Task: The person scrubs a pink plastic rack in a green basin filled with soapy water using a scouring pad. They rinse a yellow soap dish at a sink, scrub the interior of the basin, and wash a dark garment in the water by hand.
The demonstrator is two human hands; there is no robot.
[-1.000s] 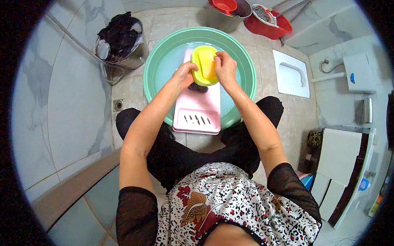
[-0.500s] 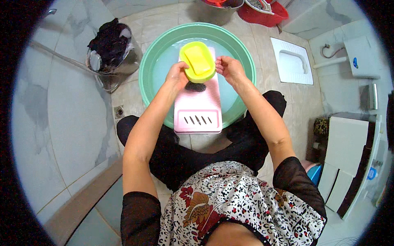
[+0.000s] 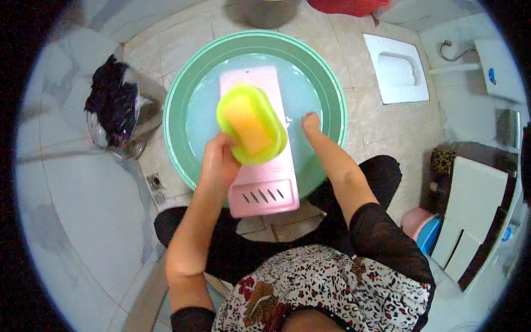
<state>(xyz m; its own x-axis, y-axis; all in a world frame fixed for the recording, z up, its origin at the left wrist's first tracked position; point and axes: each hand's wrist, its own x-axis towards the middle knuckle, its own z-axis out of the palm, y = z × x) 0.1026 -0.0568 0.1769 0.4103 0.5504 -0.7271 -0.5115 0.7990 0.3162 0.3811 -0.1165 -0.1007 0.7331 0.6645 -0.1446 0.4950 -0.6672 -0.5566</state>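
Note:
My left hand (image 3: 220, 159) grips the edge of a lime-yellow soap dish (image 3: 277, 145), and an orange-yellow bar of soap (image 3: 249, 128) lies in it. The dish hangs over a pink washboard (image 3: 261, 200) that leans in a large green basin (image 3: 178, 119) of cloudy water (image 3: 301, 91). To the right of the washboard, my right hand (image 3: 311, 123) reaches down at the water; its fingers are hidden, so what it holds, if anything, does not show. The dish covers the middle of the washboard.
At the left stands a shiny bucket (image 3: 150, 102) with dark clothes (image 3: 113, 91). A squat toilet (image 3: 397, 69) is set in the floor at the right. A floor drain (image 3: 155, 180) lies near the basin. A white cabinet (image 3: 474, 196) stands at the right wall.
My left hand has brought the soap dish lower and nearer to me. My right hand has left the dish's side and dropped toward the water. The dark item on the washboard no longer shows.

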